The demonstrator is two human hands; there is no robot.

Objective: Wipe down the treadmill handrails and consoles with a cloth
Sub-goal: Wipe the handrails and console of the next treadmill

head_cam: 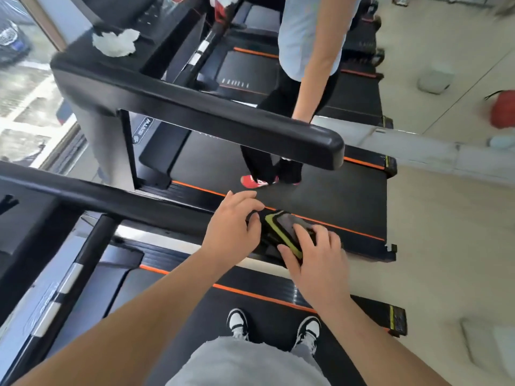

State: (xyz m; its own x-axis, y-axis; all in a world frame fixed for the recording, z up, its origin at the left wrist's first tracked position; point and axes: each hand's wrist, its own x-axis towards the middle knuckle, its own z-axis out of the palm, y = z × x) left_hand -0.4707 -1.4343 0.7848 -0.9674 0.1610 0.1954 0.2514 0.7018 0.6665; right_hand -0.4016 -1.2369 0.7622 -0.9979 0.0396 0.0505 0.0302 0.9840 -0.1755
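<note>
The person's forearms (pixel 125 316) reach out to the end of the near handrail (pixel 125 201), where the right hand (pixel 315 257) clasps the dark, yellow-edged cloth (pixel 281 232) and the left hand (pixel 231 227) grips the rail beside it, so wiping looks under way, with much probably left.

Left hand (pixel 232 227) gripping near handrail (pixel 111 201) end, right hand (pixel 315 254) holding dark yellow-edged cloth (pixel 287 232) against it, person (pixel 306 37) on next treadmill (pixel 334 196)

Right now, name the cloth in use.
The dark, yellow-edged cloth, between the left hand and right hand; the white cloth lies on the far console.
</note>
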